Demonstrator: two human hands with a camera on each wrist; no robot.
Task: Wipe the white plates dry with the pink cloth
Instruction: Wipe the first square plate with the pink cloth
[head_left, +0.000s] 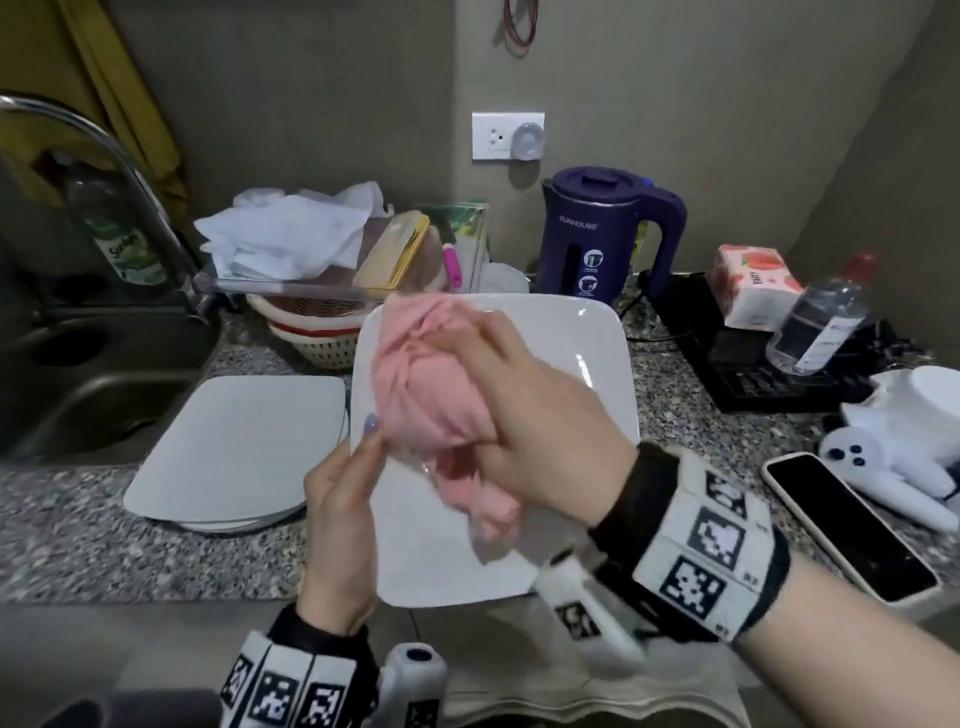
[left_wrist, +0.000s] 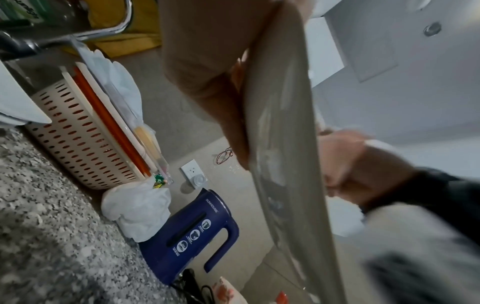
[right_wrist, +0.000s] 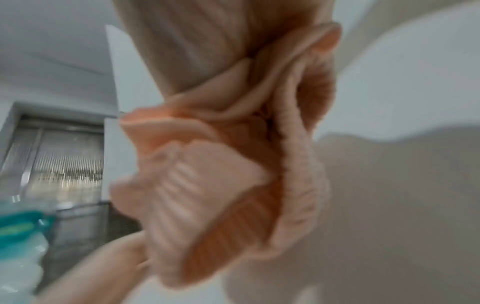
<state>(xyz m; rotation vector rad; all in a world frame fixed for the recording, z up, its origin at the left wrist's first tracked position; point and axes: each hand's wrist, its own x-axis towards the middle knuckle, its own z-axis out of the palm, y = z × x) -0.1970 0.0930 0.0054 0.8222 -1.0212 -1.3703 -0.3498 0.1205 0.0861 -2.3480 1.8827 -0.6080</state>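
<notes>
A square white plate (head_left: 582, 364) is held tilted above the counter's front edge. My left hand (head_left: 343, 514) grips its left rim, thumb on the upper face and fingers behind it. The bunched pink cloth (head_left: 421, 384) lies on the plate's upper face, and my right hand (head_left: 524, 410) grips it and presses it against the plate. In the left wrist view the plate (left_wrist: 283, 123) shows edge-on with my fingers (left_wrist: 218, 98) behind it. The right wrist view is filled by the blurred cloth (right_wrist: 221, 164). A stack of white plates (head_left: 234, 452) rests on the counter to the left.
A sink (head_left: 78, 395) and tap (head_left: 104, 171) are at the left. Behind the plates stand a perforated basket (head_left: 311, 343) under a rack of items and a blue kettle (head_left: 597, 234). A tissue pack (head_left: 753, 291), bottle (head_left: 821, 322), phone (head_left: 852, 525) and white toy (head_left: 909, 452) sit at the right.
</notes>
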